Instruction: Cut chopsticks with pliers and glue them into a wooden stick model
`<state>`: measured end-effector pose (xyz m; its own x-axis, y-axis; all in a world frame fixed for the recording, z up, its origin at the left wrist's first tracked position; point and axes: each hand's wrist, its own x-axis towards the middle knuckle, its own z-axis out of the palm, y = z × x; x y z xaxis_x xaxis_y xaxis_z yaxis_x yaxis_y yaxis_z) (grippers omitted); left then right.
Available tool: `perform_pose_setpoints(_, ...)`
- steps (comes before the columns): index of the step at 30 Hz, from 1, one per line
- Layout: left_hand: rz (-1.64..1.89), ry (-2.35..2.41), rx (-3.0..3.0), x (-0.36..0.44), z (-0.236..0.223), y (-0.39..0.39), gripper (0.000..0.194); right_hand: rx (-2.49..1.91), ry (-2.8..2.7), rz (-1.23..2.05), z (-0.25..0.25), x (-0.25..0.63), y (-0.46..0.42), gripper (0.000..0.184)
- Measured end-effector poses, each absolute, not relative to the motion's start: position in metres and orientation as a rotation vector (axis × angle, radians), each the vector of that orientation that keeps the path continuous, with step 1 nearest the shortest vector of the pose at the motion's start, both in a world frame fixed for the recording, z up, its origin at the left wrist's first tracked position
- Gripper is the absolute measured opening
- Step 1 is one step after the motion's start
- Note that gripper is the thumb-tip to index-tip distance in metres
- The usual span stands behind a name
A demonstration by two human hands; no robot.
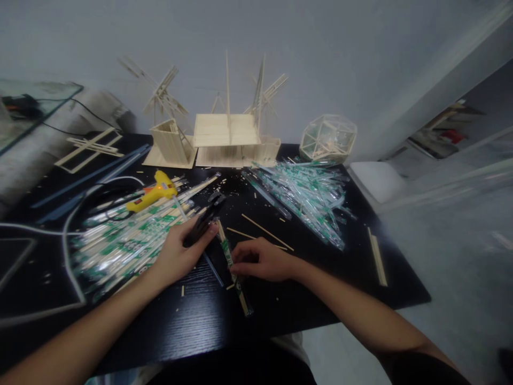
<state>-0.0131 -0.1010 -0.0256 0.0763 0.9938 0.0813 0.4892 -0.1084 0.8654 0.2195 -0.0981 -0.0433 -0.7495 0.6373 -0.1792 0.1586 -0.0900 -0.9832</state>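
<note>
My left hand [178, 251] is closed around a black hand tool [205, 218], whose exact kind I cannot make out. The fingers of my right hand [262, 259] pinch a pair of chopsticks [225, 247] in a clear wrapper with green print. Its upper end lies beside my left thumb, and the lower end points towards the table's front edge. Under and beside my left arm lies a heap of wrapped chopsticks [120, 246]. Thin bare sticks [268, 232] lie just beyond my right hand.
A yellow glue gun [154, 192] rests on the heap. Crumpled empty wrappers [300, 192] are piled at the right. Wooden stick models, including a flat-topped one [226, 130] and a many-sided frame [328, 138], stand along the wall. A white cable [66, 251] loops at the left of the black table [160, 326].
</note>
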Motion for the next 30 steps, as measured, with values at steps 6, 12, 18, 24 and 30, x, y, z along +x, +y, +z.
perform_pose_setpoints(6,0.967,1.493,1.683,-0.012,-0.024,-0.100,0.037,-0.873,-1.718,1.974,-0.047,0.219,-0.099,0.035)
perform_pose_setpoints(12,0.926,1.424,1.723,-0.013,-0.031,-0.100,0.036,-0.903,-1.633,1.921,-0.045,0.218,-0.099,0.038)
perform_pose_setpoints(18,0.921,1.378,1.783,-0.015,-0.037,-0.101,0.034,-0.928,-1.580,1.854,-0.038,0.218,-0.099,0.036)
perform_pose_setpoints(24,0.917,1.417,1.765,-0.016,-0.033,-0.098,0.035,-0.964,-1.526,1.695,-0.045,0.220,-0.093,0.032)
perform_pose_setpoints(30,0.961,1.454,1.756,-0.013,-0.031,-0.098,0.033,-1.026,-1.490,1.551,-0.048,0.218,-0.092,0.028)
